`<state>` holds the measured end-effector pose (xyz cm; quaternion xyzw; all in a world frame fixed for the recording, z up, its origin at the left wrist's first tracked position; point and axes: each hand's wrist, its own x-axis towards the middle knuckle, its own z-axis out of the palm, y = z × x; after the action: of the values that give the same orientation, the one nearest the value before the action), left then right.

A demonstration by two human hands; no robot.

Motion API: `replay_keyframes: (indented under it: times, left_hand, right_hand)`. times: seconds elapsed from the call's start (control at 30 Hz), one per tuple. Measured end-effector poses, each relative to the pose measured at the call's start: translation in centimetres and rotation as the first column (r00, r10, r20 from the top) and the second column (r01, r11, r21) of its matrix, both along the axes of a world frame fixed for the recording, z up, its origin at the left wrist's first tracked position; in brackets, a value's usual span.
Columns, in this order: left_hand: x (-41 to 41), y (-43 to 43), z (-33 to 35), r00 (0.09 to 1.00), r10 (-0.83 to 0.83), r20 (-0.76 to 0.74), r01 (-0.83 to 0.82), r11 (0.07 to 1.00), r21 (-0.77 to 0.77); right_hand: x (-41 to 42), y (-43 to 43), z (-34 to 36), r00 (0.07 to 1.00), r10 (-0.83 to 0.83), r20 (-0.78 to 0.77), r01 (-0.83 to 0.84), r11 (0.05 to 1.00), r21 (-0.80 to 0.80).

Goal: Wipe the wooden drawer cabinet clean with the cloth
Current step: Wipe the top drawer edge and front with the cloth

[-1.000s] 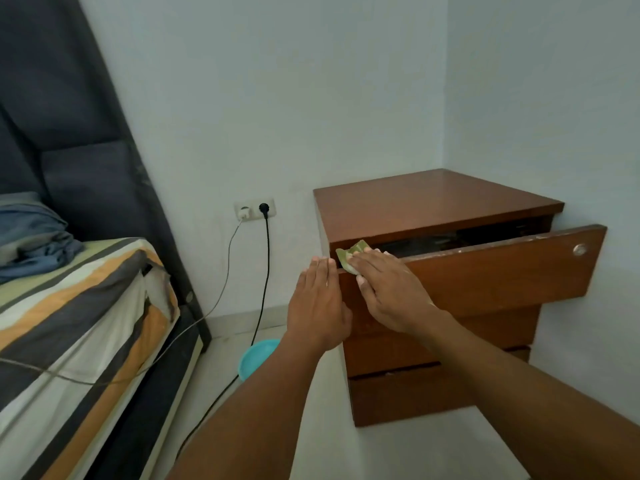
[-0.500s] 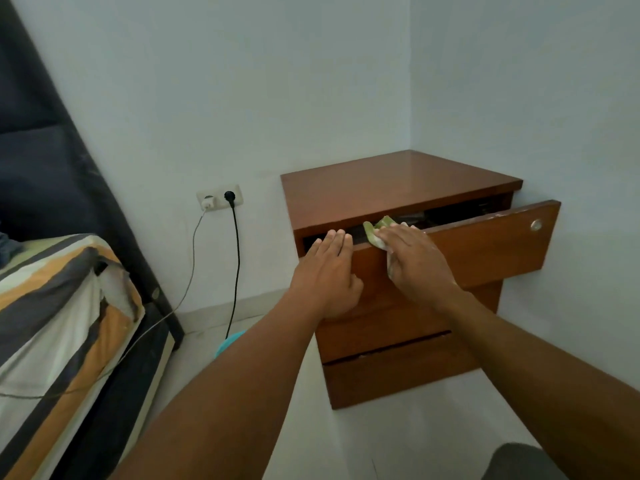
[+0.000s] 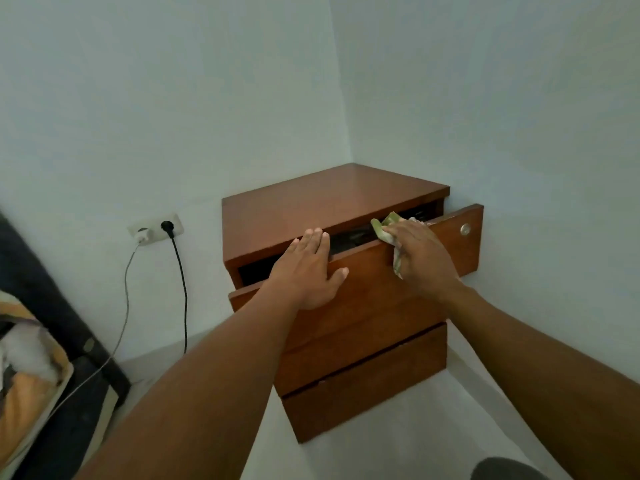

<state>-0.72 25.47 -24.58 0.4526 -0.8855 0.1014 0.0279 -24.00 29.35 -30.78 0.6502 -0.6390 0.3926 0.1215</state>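
Note:
A brown wooden drawer cabinet (image 3: 332, 195) stands in the room's corner. Its top drawer (image 3: 370, 268) is pulled partly out, with a round metal knob (image 3: 465, 229) at the right end. My left hand (image 3: 308, 271) lies flat on the drawer front near its left part, fingers over the top edge. My right hand (image 3: 422, 258) presses a pale green cloth (image 3: 388, 225) over the drawer's top edge, right of centre. Dark contents inside the drawer are hard to make out.
A wall socket (image 3: 156, 228) left of the cabinet holds a black plug and a white charger, with cables hanging to the floor. A bed with striped bedding (image 3: 24, 368) and dark frame sits at the lower left. White walls close in behind and to the right.
My right hand has slid the cloth rightward along the drawer's top edge. My left hand now rests flat on the drawer front. The view has shifted right and closer.

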Motion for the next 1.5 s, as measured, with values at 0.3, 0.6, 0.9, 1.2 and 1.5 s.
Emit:
replay_keyframes:
  times: [0.3,0.6,0.9,1.2,1.5]
  left_hand:
    - [-2.2,-1.5,-0.7,1.0,0.018,0.02,-0.019,0.999,0.029]
    - [-2.5,-1.9,-1.2,1.0,0.031,-0.004,-0.031,0.999,-0.015]
    - [-2.6,-1.9,-1.1,0.999,0.041,0.004,-0.041,0.999,-0.003]
    - [-2.6,-2.1,-1.2,1.0,0.03,-0.001,-0.03,1.0,0.006]
    - [-1.9,-1.3,-1.1,0.983,0.015,-0.182,-0.012,1.0,0.015]
  right_hand:
    - [-8.9,-0.7,-0.3,0.971,-0.18,0.157,0.198,0.974,-0.107]
    - [-8.0,-1.1,1.2,0.799,-0.38,0.466,0.496,0.855,-0.152]
    - [-2.1,-1.9,-1.8,0.988,-0.143,0.05,0.151,0.966,-0.21]
    - [-10.9,-1.2,0.5,0.906,-0.412,0.103,0.419,0.905,-0.069]
    - [2.2,1.3,5.5,0.856,-0.065,0.513,0.188,0.963,-0.191]
